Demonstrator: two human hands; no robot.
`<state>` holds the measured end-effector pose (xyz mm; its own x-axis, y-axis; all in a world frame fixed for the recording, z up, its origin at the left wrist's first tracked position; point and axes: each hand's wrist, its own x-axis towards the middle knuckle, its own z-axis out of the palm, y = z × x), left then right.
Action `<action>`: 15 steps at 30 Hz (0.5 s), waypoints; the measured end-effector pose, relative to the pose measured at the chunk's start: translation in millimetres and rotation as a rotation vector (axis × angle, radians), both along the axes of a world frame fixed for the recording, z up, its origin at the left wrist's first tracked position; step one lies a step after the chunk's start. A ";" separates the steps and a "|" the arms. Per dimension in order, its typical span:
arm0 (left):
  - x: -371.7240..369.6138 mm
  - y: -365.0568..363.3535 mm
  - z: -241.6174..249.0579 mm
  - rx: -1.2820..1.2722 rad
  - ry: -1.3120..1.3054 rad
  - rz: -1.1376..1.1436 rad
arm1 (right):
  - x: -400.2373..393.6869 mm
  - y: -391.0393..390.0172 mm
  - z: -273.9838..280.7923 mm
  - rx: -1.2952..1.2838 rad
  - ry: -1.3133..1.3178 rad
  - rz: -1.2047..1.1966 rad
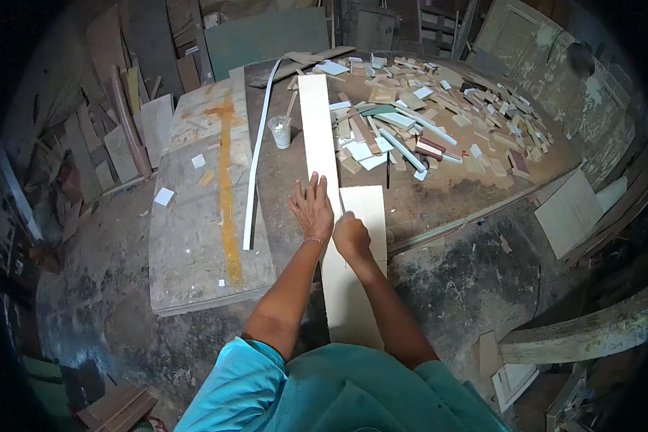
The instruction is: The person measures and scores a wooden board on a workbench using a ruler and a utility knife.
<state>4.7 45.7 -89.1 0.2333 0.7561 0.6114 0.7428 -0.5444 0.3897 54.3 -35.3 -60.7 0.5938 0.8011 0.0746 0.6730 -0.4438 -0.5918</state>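
A long narrow pale board (317, 122) lies lengthwise in front of me. Across it rests my left hand (314, 210), flat with the fingers spread, pressing on its surface. A wider pale board (365, 209) sits partly beneath the narrow one and reaches toward my body. My right hand (352, 239) is closed in a fist over this wider board, close beside the narrow board's right edge. Something thin shows at the fist, but its kind is too small to make out.
Many small wood offcuts (425, 129) cover the worktable's right side. A clear cup (281, 135) with a stick stands left of the boards. Further left, a long white strip (258, 173) lies by a large stained panel (194, 245). Planks lean around the walls.
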 end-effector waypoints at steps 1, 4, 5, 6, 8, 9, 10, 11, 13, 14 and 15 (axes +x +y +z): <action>-1.8 -1.5 -1.7 -0.022 0.009 0.011 | -9.4 -16.4 -1.4 -0.052 0.002 0.004; 3.8 -0.4 1.2 -0.054 0.002 0.029 | -21.4 -48.5 -6.9 -0.143 -0.013 0.005; 4.8 0.4 1.7 -0.054 -0.008 0.034 | -19.5 -49.3 -8.2 -0.142 -0.017 0.008; 2.4 -1.3 0.9 -0.049 -0.003 0.028 | -20.9 -50.1 -10.1 -0.135 -0.005 0.002; 1.8 -1.0 -0.7 -0.051 0.008 0.034 | -4.9 -19.1 -13.2 -0.046 0.024 0.031; 2.0 -1.1 -1.1 -0.053 0.008 0.042 | 3.6 -4.9 -13.5 -0.003 0.033 0.051; 2.5 -0.4 -1.0 -0.051 0.014 0.043 | 6.0 4.1 -11.2 -0.004 0.025 0.034; 1.6 -1.1 -2.0 -0.052 0.022 0.042 | 4.2 11.2 -10.7 -0.009 0.021 0.016; 2.3 0.7 4.1 -0.045 0.023 0.044 | 3.1 9.7 -6.2 -0.006 0.012 0.027; 0.9 -2.1 3.7 -0.049 0.025 0.043 | -0.9 -8.7 -9.9 -0.012 0.018 0.053; 0.6 -2.7 4.7 -0.049 0.025 0.041 | -6.3 -24.5 -10.4 -0.013 0.022 0.078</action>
